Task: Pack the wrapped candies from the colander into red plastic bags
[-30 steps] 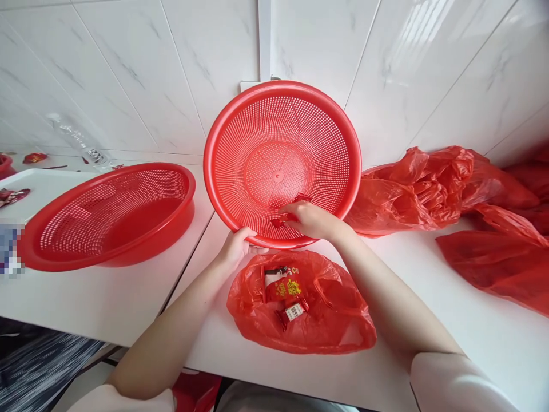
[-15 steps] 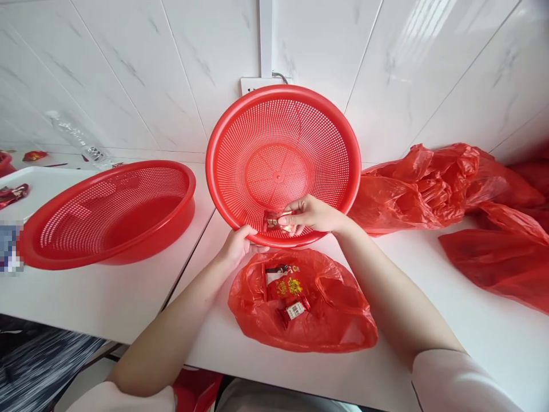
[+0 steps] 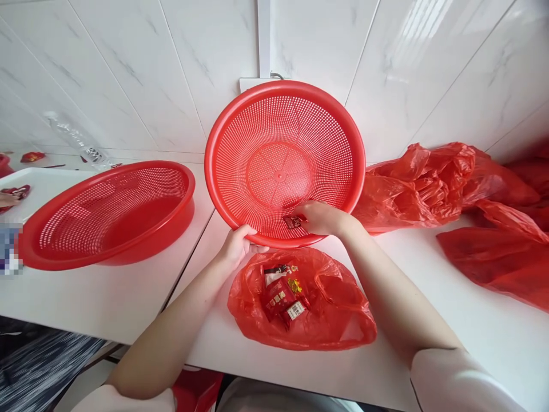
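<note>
A red perforated basket is tilted towards me against the wall. My left hand grips its near rim, thumb inside and fingers below. Down inside the basket, my right hand is closed at a small dark-red snack packet; its fingertips are partly hidden. In front of the basket, an opened red plastic bag lies on the table. Several wrapped snacks are in it, among them a red packet and a small packet with a white label.
To the left stands a second red basket, with a white tray and a clear plastic bottle behind it. Another person's hand shows at the left edge. Crumpled red bags lie at right.
The packet that my right hand held over the basket's near rim now lies in the bag. My right hand has moved deeper into the basket, onto another packet. My left hand stays put.
</note>
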A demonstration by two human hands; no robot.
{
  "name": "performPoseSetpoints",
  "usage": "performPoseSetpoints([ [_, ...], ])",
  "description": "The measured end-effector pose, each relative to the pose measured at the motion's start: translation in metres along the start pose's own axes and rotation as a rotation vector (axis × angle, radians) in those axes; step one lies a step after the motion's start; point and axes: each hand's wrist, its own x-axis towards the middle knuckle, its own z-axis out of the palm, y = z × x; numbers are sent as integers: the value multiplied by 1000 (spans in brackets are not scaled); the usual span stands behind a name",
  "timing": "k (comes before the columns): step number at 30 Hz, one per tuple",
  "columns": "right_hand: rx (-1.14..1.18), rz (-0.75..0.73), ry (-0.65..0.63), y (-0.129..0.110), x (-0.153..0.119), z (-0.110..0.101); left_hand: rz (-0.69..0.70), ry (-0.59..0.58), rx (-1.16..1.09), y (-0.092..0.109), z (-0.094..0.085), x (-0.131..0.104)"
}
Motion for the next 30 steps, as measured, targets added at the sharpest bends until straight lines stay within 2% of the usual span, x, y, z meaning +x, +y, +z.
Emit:
performPoseSetpoints([
  [4,137,-144,-102,-9,0,-1,-8,-13,2,0,1,-1],
  [7,243,-246,-75,-15,1,-2,-15,-14,16,1,2,-1],
  [11,422,-155,109,-16,4,0,-12,6,8,4,3,-2],
  [13,655,-99,89,-14,4,0,-2,13,14,7,3,-3],
  [15,905,-86,15,-12,4,0,10,18,32,10,4,-4],
  [17,1036,-84,-32,-11,2,-2,19,25,37,12,5,-5],
  [21,1037,-144,-88,-15,-6,-10,9,45,21,11,5,-3],
  [25,964,-216,-245,-24,-13,-19,1,-5,11,9,3,0],
  [26,944,-211,-242,-25,-13,-20,2,-5,17,9,2,0],
  [27,906,-187,-187,-24,-13,-20,4,6,21,9,2,0],
  [30,578,-42,145,-15,-10,-17,5,31,24,9,2,-1],
])
